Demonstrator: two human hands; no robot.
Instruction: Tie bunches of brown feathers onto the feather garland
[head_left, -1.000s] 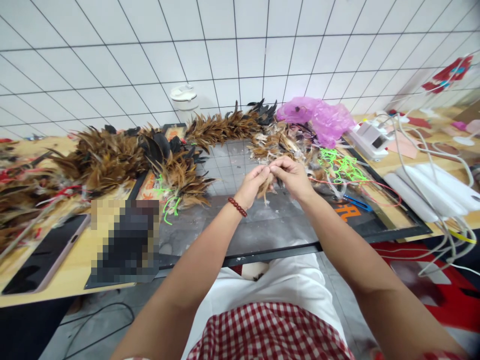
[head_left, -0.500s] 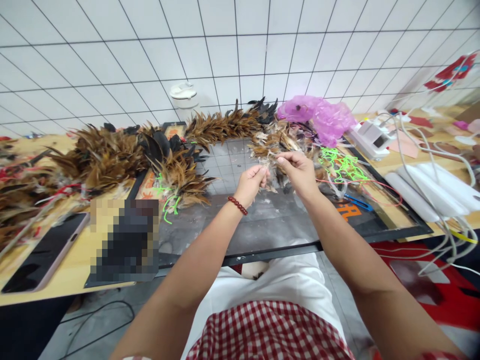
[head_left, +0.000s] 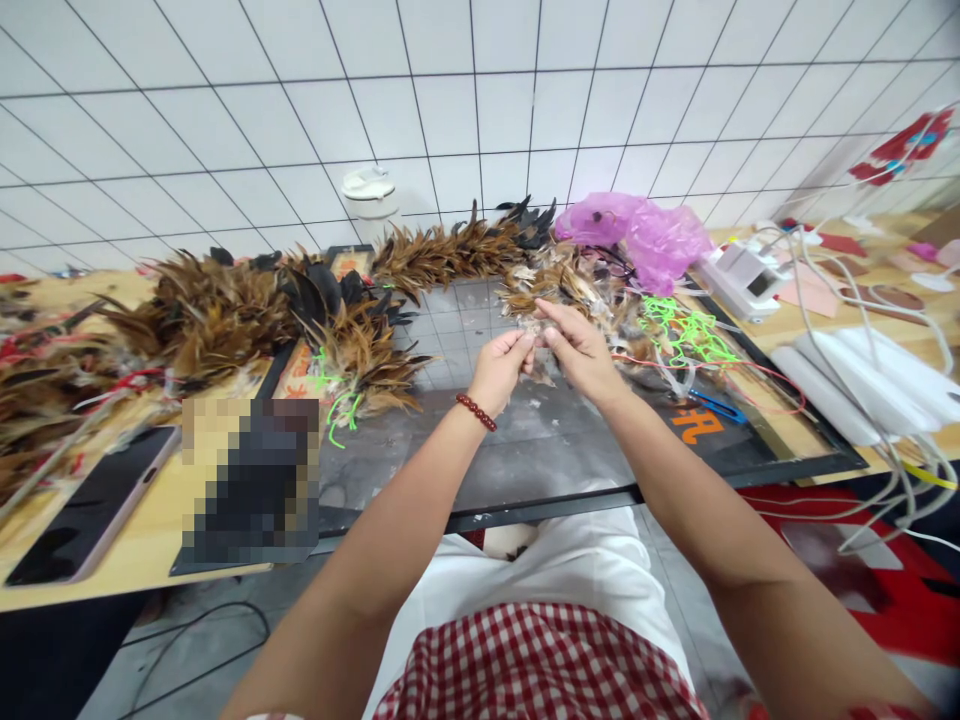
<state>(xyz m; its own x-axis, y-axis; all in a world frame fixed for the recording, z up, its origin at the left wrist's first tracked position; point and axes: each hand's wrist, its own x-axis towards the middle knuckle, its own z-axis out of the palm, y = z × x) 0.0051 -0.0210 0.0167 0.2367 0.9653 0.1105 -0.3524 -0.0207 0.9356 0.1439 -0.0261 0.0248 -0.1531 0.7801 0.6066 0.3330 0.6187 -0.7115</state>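
Note:
My left hand (head_left: 504, 366), a dark red bead bracelet (head_left: 476, 412) at its wrist, is closed in a pinch over the dark glossy board (head_left: 480, 450). What it pinches is too small to make out. Close beside its fingertips is my right hand (head_left: 579, 352), thumb and forefinger stretched out and apart. Just behind the hands lies a heap of loose brown and pale feathers (head_left: 566, 285). Further back stretches a brown feather garland (head_left: 450, 250) with black feathers at its right end. Another feather bunch (head_left: 375, 350) with green ties lies to the left.
Bright green ties (head_left: 686, 332), a blue-handled tool (head_left: 716, 405) and a pink plastic bag (head_left: 645, 232) are on the right. Beyond them sit a white power strip (head_left: 746, 275) and tangled cables. A phone (head_left: 94, 505) lies at left; a white lidded cup (head_left: 371, 205) stands by the tiled wall.
My right hand has moved left and slightly down, close to my left fingertips, and its pinch has opened out. My left hand stays nearly where it was.

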